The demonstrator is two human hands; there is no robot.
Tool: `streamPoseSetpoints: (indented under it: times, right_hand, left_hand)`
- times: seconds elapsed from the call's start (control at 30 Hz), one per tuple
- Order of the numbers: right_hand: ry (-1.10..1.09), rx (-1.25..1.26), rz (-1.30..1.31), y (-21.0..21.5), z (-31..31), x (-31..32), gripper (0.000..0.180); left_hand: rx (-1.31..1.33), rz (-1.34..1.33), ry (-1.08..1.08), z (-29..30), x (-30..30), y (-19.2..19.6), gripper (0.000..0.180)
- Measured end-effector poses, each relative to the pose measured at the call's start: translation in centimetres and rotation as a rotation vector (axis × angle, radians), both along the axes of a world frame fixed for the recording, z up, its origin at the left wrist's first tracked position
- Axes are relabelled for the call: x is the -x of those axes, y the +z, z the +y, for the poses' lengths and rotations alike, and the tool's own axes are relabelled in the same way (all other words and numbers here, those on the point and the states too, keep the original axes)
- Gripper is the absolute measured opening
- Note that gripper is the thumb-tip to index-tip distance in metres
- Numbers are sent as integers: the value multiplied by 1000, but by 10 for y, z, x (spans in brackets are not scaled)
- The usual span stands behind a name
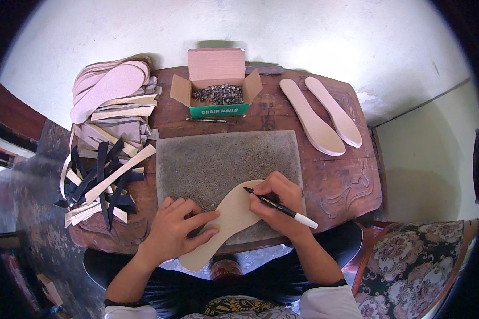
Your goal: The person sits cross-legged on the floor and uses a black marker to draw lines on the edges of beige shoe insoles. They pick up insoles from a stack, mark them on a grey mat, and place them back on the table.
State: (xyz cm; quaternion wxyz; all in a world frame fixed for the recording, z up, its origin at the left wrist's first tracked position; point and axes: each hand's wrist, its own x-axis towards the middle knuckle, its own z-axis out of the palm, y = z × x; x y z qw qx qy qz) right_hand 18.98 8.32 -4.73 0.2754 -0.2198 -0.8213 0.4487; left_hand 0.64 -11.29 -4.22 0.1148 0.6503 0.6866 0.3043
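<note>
A pale beige shoe insole [230, 218] lies slantwise on a grey speckled slab [197, 154], its narrow end jutting past the near edge. My left hand [178, 228] steadies it, with thumb and index finger on its left side and the other fingers bent over the slab. In my right hand [278, 204] is a black marker pen [274, 204] with a white end. Its dark tip rests on the insole's broad end, near the far edge, and my fingers are closed around the barrel.
Two matching insoles [313, 118] lie at the table's right. An open green box of nails [218, 109] stands at the back. On the left are stacked insoles [114, 87], beige strips [120, 174] and black strips [101, 165]. A floral chair [410, 266] is at lower right.
</note>
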Motion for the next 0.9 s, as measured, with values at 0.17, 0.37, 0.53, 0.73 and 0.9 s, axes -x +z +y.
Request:
streamPoseSetpoints:
  times: [0.17,0.37,0.53,0.73,0.9]
  right_hand:
    - [-16,2,-33,2,0,0,19]
    - [-8,-36,1,-1,1,0,18]
    - [-1,-30,-8,-1,2,0,19]
    - [-7,-38,-6,0,2,1,18]
    - [-10,-35,-19,1,1,1,18]
  left_hand:
    - [-8,-2,-2,0,0,-2,39]
    - [3,-4,1,1,0,0,39]
    - [-9,-3,2,1,0,0,39]
    - [-10,4,2,1,0,0,39]
    - [-7,4,5,1,0,0,39]
